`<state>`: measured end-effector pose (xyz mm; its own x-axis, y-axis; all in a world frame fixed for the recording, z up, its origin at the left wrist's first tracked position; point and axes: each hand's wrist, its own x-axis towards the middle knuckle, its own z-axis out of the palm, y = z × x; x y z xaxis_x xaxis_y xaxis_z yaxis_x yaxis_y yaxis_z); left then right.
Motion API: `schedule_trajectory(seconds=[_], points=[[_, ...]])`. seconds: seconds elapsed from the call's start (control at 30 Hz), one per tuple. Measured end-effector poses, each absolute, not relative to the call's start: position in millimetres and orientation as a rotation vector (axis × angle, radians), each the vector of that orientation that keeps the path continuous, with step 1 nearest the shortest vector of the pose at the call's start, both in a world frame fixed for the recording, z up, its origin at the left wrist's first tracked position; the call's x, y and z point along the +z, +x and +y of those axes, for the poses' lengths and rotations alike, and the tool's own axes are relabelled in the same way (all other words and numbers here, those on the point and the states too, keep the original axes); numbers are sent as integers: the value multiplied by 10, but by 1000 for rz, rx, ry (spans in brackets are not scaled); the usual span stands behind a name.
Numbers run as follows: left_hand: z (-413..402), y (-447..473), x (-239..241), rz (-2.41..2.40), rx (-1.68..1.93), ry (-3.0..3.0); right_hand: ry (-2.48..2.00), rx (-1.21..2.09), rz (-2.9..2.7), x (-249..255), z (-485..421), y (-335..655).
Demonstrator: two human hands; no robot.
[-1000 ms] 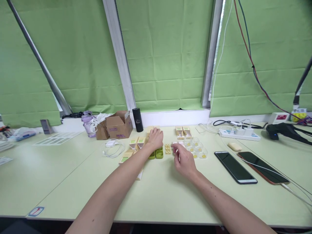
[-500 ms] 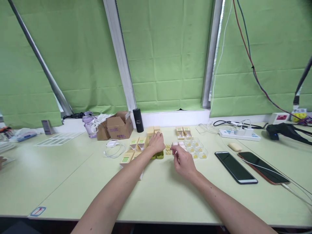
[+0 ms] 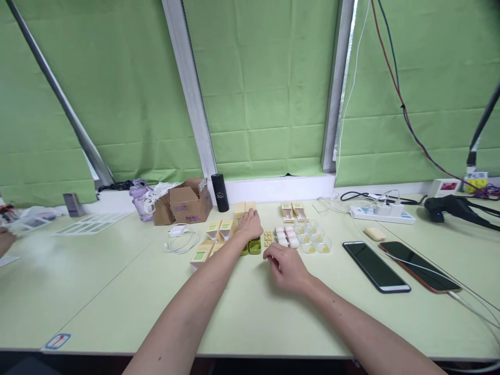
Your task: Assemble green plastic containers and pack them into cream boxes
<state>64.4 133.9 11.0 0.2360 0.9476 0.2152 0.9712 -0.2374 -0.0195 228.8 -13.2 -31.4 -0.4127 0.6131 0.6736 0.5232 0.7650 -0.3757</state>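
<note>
My left hand [image 3: 250, 227] reaches over the small green containers [image 3: 255, 246], its fingers bent downward. Its fingertips are partly hidden, and what they hold cannot be made out. Close to the small yellow pieces [image 3: 267, 239], my right hand [image 3: 288, 266] hovers with thumb and fingers curled together; anything between them is too small to see. White and pink blocks [image 3: 287, 235] stand in short rows beyond it. Beside those lies a clear tray [image 3: 312, 238] with yellow spots in its cups. Cream cartons with green labels [image 3: 201, 255] are partly covered by my left forearm.
Two open cartons [image 3: 294, 212] stand farther back. A cardboard box [image 3: 191, 202], a black cylinder [image 3: 220, 192] and a white cable [image 3: 183, 238] are to the left. Two phones [image 3: 375, 266] and a power strip [image 3: 383, 214] lie right. Another person's hand [image 3: 5, 241] shows at the left edge.
My right hand has drawn back toward me and slightly left, uncovering the pink and white blocks. My left hand stays over the green containers. The other person's hand has come farther into view.
</note>
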Motion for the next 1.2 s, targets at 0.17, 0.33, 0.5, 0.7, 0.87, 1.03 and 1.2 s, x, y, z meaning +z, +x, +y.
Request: schedule_trajectory(seconds=[0.17, 0.33, 0.5, 0.7, 0.87, 1.03, 1.2], points=[[1361, 638, 88, -1855, -274, -2376, -869, 202, -2182, -308, -154, 2274], [1365, 588, 85, -1869, -374, -2421, -960, 311, -2313, -261, -192, 2271], [1267, 416, 235, -1811, -620, -2433, -1028, 331, -2382, -246, -214, 2257], [909, 154, 382, -1766, -946, -2402, -1051, 331, -2407, -236, -219, 2236], [532, 122, 291, -1711, -1186, -2448, -1063, 327, -2417, -231, -221, 2229], [303, 184, 120, -1625, -910, -2505, -1056, 360, -2436, -246, -210, 2246], [190, 200, 61, -1546, -644, -2565, -1061, 393, -2435, -244, -199, 2259]])
